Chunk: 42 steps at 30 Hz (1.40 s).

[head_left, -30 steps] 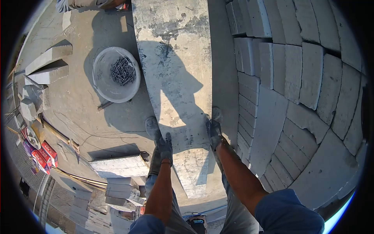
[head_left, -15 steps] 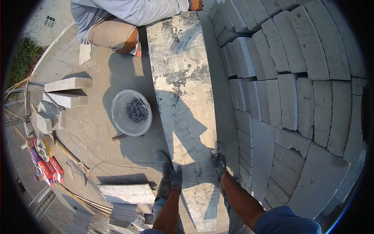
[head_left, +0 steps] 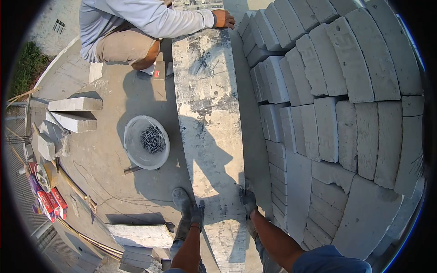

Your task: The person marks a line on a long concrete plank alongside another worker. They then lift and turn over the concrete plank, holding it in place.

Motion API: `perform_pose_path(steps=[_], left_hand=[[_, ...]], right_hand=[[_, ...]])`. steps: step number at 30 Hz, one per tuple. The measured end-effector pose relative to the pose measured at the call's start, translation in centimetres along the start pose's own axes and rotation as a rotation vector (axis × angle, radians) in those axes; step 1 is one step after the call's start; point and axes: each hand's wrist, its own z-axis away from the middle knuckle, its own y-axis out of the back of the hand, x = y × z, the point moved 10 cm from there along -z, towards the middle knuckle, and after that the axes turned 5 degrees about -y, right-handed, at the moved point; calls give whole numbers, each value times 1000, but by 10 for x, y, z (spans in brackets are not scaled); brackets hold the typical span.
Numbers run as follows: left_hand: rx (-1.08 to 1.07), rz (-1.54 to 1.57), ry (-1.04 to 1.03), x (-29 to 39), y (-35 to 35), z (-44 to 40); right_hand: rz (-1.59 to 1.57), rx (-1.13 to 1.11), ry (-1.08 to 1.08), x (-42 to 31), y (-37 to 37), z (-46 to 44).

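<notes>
No words or numbers can be read, as the white print on the red bags point(head_left: 60, 204) is too small

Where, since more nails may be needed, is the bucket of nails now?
In the head view, the bucket stands on the floor just left of the long board, farther forward than the left hand and left boot.

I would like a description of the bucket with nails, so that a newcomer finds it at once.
Begin with the long, stained board that the left hand and right hand hold by its edges. On the floor just left of it, midway up the picture, stands a round, grey bucket. Unlike the angular blocks farther left, it holds a heap of nails.
</notes>
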Motion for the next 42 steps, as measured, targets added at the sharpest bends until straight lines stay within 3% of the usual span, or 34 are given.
perform_pose_path(steps=[2,6,8,12,15,17,19,21,23,25,28,30,32,34,37,40,42], left_hand=[[-5,-24,1,2,6,4],[-36,-93,197,97,74,28],[71,-21,122,47,39,19],[200,70,33,35,34,17],[32,-107,125,78,62,30],[155,-79,98,71,57,33],[278,-52,71,71,71,36],[23,-55,316,62,62,35],[33,-57,310,57,59,33],[43,-59,302,40,46,27],[192,9,130,29,36,26],[289,-125,7,75,63,29],[326,-89,-12,109,83,32],[363,-53,-33,107,83,34],[209,-86,63,75,57,29],[315,-232,-6,112,81,37],[246,-217,60,105,74,38]], right_hand=[[-101,-23,-21,15,-12,-5],[-132,-38,-14,15,-8,-8],[-297,-39,39,46,-26,-29],[-530,-179,-35,109,-66,-56],[-295,-119,76,101,-67,-56],[65,-81,39,64,-40,-38],[-91,-118,38,111,-78,-61],[-243,-147,38,116,-81,-62],[113,-141,-8,73,-51,-40],[84,-166,-46,63,-44,-36],[-31,-190,-50,78,-55,-40],[-117,-187,-18,76,-55,-40],[231,-172,1,63,-45,-36],[270,-162,24,57,-41,-35],[309,-149,22,34,-29,-27],[334,-127,-13,32,-28,-22],[354,-107,-21,25,-22,-19]])
